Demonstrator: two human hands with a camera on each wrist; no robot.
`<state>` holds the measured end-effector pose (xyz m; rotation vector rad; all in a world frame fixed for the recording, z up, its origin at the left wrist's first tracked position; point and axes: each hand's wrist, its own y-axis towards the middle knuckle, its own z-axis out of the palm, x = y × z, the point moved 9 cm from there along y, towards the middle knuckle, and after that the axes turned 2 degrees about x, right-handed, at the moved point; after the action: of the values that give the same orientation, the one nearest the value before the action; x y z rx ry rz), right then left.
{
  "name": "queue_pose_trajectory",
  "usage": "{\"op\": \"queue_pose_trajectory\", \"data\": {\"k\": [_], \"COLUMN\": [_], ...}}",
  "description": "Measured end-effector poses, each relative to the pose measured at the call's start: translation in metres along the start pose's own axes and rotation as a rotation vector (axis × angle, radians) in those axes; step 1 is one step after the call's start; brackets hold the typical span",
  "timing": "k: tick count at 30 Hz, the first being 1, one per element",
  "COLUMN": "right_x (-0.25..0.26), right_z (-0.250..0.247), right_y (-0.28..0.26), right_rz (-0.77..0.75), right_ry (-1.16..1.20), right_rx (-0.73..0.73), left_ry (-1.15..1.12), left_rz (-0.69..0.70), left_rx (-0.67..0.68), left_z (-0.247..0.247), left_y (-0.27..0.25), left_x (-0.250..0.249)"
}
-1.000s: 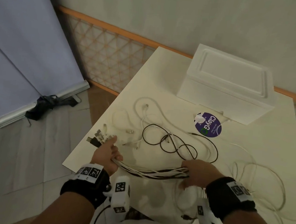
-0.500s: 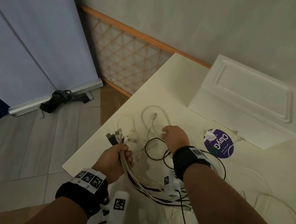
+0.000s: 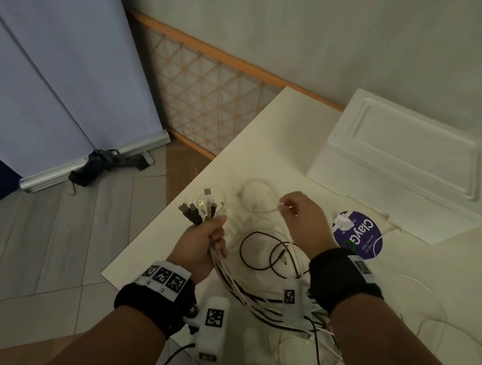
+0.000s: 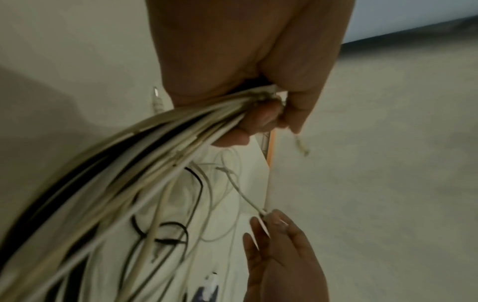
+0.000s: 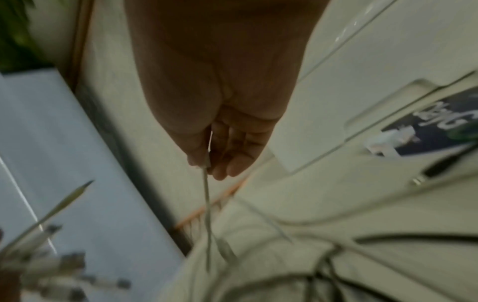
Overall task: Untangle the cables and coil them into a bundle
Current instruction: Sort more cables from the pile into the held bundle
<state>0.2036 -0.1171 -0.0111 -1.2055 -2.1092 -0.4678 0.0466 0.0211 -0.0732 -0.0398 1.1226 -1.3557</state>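
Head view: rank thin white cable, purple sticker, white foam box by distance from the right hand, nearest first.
From the right hand:
1. Thin white cable, pinched in its fingertips, left side.
2. Purple sticker, on the table just right.
3. White foam box, beyond, toward the wall.

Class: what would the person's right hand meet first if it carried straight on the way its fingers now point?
Judging by the head view, the right hand points far-left over the table; probably only loose white cable, though depth is unclear.

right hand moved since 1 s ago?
Yes. The right hand left the cable bundle and went forward toward the white box; it now pinches a thin white cable.
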Motion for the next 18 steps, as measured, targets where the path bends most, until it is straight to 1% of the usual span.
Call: {"op": "queue_pose_trajectory", "data": {"k": [2, 3, 5, 7, 10, 13, 16, 18], "right_x": [0.018, 0.029, 0.055, 0.078, 0.098, 0.101, 0.095, 0.095], "right_z": [-0.038, -0.055, -0.078, -0.081, -0.076, -0.081, -0.088, -0.088], "right_y": [-0.013, -0.020, -0.035, -0.045, -0.057, -0.065, -0.068, -0.072], "right_rz": [-0.033, -0.068, -0.177, -0.275, -0.338, -0.312, -0.225, -0.217], "right_ry": [0.124, 0.150, 0.105, 0.039, 0.035, 0.096, 0.301, 0.411], "right_rx": [-0.152, -0.223, -0.312, -0.295, -0.236, -0.271, -0.274, -0.262], "left_ry": [-0.051, -0.054, -0.025, 0.068, 0.246, 0.376, 0.526, 0.581], "left_rz": [0.027, 0.048, 0.088, 0.131, 0.185, 0.200, 0.223, 0.231], "left_rx": [0.026, 0.046, 0.089, 0.123, 0.186, 0.254, 0.278, 0.274], "left_z": [0.011, 0.019, 0.037, 0.058, 0.088, 0.105, 0.107, 0.105], "left_y": [-0.003, -0.006, -0.011, -0.018, -0.026, -0.030, -0.032, -0.032], "left_x": [-0.006, -0.010, -0.017, -0.023, -0.028, -0.025, -0.020, -0.017]}}
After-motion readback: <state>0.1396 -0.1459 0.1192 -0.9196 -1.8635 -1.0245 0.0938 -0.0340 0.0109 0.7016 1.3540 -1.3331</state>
